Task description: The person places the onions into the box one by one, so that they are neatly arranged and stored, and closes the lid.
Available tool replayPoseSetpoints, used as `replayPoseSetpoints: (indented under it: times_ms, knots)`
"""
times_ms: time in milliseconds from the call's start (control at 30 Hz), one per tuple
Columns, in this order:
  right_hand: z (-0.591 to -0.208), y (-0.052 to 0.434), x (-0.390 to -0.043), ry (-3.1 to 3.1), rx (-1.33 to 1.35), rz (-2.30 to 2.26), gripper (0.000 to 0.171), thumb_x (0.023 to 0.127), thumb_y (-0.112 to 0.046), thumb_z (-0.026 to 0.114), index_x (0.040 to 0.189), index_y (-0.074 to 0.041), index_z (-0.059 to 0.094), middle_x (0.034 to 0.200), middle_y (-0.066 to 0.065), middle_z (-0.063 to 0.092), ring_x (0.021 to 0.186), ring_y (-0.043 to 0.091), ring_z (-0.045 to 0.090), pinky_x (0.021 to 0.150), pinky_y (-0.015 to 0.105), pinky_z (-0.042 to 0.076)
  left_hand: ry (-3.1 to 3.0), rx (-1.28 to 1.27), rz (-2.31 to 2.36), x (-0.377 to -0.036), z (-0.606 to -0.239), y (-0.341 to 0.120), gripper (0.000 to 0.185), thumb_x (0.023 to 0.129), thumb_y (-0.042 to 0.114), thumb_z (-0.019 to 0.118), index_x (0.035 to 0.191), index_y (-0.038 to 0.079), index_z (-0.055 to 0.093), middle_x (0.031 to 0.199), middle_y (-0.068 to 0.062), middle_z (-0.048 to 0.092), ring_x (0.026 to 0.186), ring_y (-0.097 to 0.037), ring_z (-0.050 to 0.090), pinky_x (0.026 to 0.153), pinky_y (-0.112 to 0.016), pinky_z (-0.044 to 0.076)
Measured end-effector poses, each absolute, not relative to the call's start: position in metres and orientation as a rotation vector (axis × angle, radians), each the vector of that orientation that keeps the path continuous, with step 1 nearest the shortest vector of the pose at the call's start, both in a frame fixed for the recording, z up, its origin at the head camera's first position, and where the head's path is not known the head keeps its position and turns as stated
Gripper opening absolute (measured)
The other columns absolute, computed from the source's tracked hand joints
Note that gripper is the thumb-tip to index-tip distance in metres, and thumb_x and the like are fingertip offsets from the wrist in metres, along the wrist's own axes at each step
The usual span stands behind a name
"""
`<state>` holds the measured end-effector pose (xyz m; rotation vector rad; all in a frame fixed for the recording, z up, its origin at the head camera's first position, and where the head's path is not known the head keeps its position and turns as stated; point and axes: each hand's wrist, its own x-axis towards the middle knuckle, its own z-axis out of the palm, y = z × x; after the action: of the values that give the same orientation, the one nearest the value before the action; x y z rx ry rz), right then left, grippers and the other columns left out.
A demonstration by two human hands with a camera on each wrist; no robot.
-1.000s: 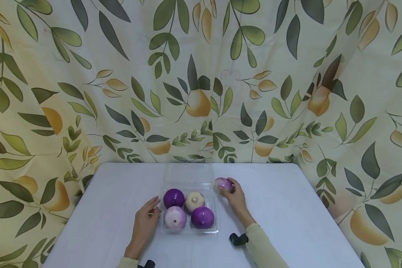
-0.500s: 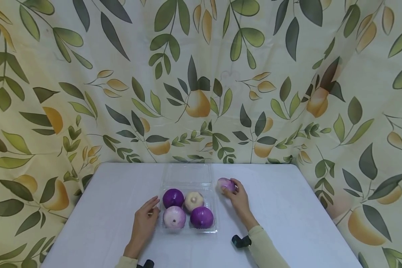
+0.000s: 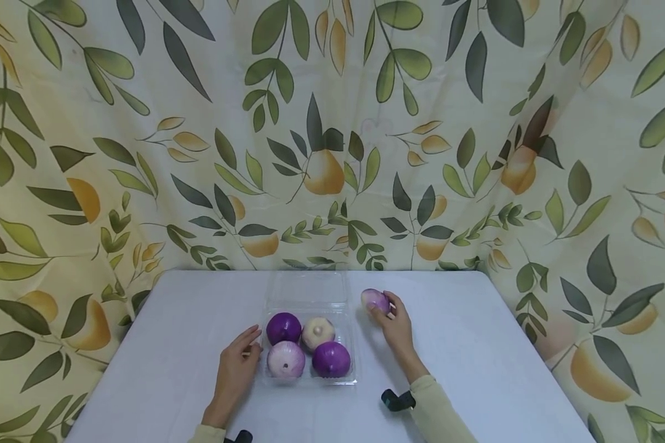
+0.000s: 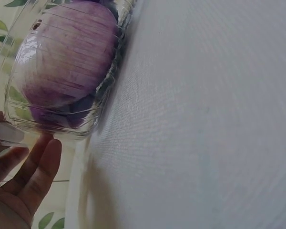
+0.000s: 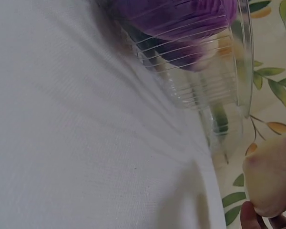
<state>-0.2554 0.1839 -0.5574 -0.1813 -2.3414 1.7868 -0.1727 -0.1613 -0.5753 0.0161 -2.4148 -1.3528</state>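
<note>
A leaf-printed cloth hangs behind the white, finely woven tabletop. On it lies a clear ribbed plastic box (lid open) with four round onions. The left hand touches its edge with relaxed fingers. The right hand grips a smooth pale-purple onion just right of the box.

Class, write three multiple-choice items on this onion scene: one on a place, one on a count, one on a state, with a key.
1. Where is the onion in the right hand?
A. in the tray
B. right of the tray, above the table
C. left of the tray

2. How many onions lie in the tray?
A. two
B. four
C. six

3. The tray's lid is:
A. open
B. closed
C. missing

Key: 1 B, it is outside the tray's right edge; 2 B, two dark, two pale; 3 A, it lies back behind the tray.
</note>
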Motion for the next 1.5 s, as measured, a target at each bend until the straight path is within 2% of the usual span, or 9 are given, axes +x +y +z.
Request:
replayPoseSetpoints:
  times_ms: [300,633,733,900,967,1033,1233,1500]
  knots:
    - [-0.545,0.18,-0.249,-2.293,-0.171,1.817,0.062,0.089,-0.028,0.072,0.142,-0.009,0.046,0.15,0.015,0.043,0.132,0.036,0.044,0.105,0.049,0.044,-2.415,0.008,-1.336,-0.174,-0.574,-0.163,0.031,0.091,0.005,0.063,0.121,0.006,0.069,0.133,-0.003,0.065,0.087,-0.012,0.067,0.074,-0.021,0.057]
    - [-0.532,0.182,-0.238,-2.255,-0.142,1.841,0.061,0.09,-0.026,0.072,0.143,-0.011,0.045,0.15,0.012,0.043,0.133,0.032,0.046,0.108,0.046,0.041,-2.423,0.0,-1.344,-0.173,-0.578,-0.164,0.032,0.09,0.005,0.064,0.122,0.005,0.069,0.133,-0.003,0.065,0.086,-0.01,0.066,0.075,-0.021,0.057]
    - [-0.53,0.182,-0.235,-2.25,-0.15,1.85,0.06,0.089,-0.023,0.072,0.142,-0.013,0.046,0.15,0.011,0.043,0.132,0.029,0.046,0.105,0.04,0.043,-2.431,0.007,-1.34,-0.172,-0.579,-0.164,0.032,0.09,0.005,0.064,0.122,0.005,0.069,0.134,-0.003,0.065,0.086,-0.009,0.066,0.075,-0.02,0.057]
    - [-0.523,0.182,-0.23,-2.226,-0.158,1.871,0.058,0.089,-0.022,0.072,0.141,-0.013,0.047,0.148,0.009,0.044,0.132,0.027,0.046,0.096,0.019,0.043,-2.426,-0.009,-1.333,-0.173,-0.579,-0.164,0.032,0.09,0.004,0.064,0.122,0.004,0.069,0.133,-0.004,0.065,0.085,-0.008,0.066,0.074,-0.02,0.057]
    - [-0.521,0.183,-0.228,-2.215,-0.153,1.886,0.057,0.089,-0.024,0.072,0.14,-0.014,0.047,0.147,0.008,0.045,0.133,0.025,0.046,0.095,0.016,0.042,-2.415,-0.016,-1.335,-0.173,-0.579,-0.164,0.032,0.09,0.004,0.064,0.121,0.004,0.069,0.133,-0.004,0.065,0.085,-0.008,0.066,0.074,-0.021,0.057]
    - [-0.519,0.183,-0.226,-2.217,-0.145,1.89,0.059,0.09,-0.027,0.072,0.141,-0.014,0.046,0.148,0.008,0.044,0.135,0.026,0.045,0.098,0.02,0.042,-2.411,-0.019,-1.346,-0.173,-0.579,-0.164,0.032,0.09,0.004,0.064,0.122,0.004,0.069,0.133,-0.004,0.065,0.085,-0.008,0.065,0.074,-0.02,0.057]
    - [-0.515,0.181,-0.22,-2.238,-0.115,1.892,0.061,0.091,-0.03,0.07,0.143,-0.014,0.043,0.151,0.01,0.04,0.138,0.031,0.041,0.111,0.047,0.039,-2.408,-0.006,-1.357,-0.172,-0.579,-0.163,0.031,0.091,0.004,0.063,0.121,0.004,0.069,0.133,-0.004,0.065,0.084,-0.006,0.064,0.073,-0.02,0.057]
    - [-0.517,0.178,-0.214,-2.246,-0.117,1.849,0.058,0.091,-0.032,0.069,0.142,-0.016,0.044,0.149,0.008,0.043,0.136,0.03,0.044,0.11,0.049,0.042,-2.409,-0.012,-1.356,-0.173,-0.578,-0.164,0.032,0.09,0.003,0.063,0.121,0.004,0.069,0.133,-0.004,0.065,0.084,-0.005,0.064,0.073,-0.02,0.057]
